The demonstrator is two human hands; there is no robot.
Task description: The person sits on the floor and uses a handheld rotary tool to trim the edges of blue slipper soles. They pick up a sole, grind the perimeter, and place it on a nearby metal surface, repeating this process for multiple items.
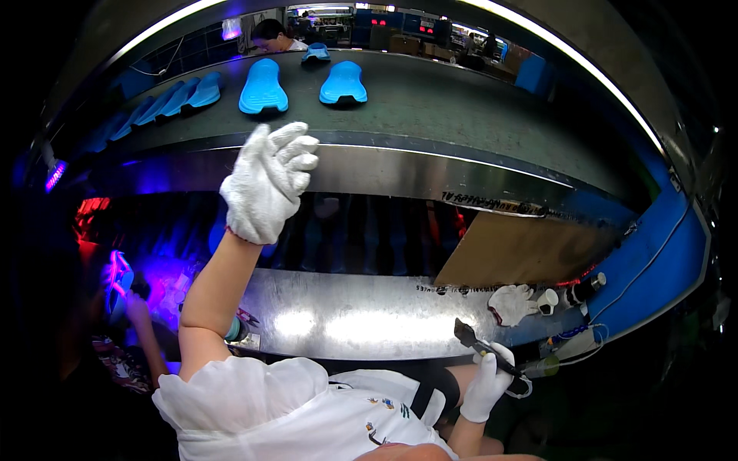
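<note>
My left hand (269, 184), in a white knit glove, is raised at the near edge of the green conveyor belt (453, 115). Its fingers are loosely bent and apart, with nothing in them. Just beyond the fingertips lies a bright blue shoe sole (264, 86), and a second blue sole (344, 83) rests to its right. At the lower right, my gloved right hand (486, 390) is closed around the black handle of a flat brush (466, 333), its dark bristles pointing up and left. A pale cord or tube loops beside that hand.
More blue soles (177, 98) line the belt's left side. Below it is a metal worktop (346, 313). A brown board (523, 250), a spare white glove (510, 304) and a white cup (547, 301) are at the right. Another person's hand (137, 307) works under purple light at the left.
</note>
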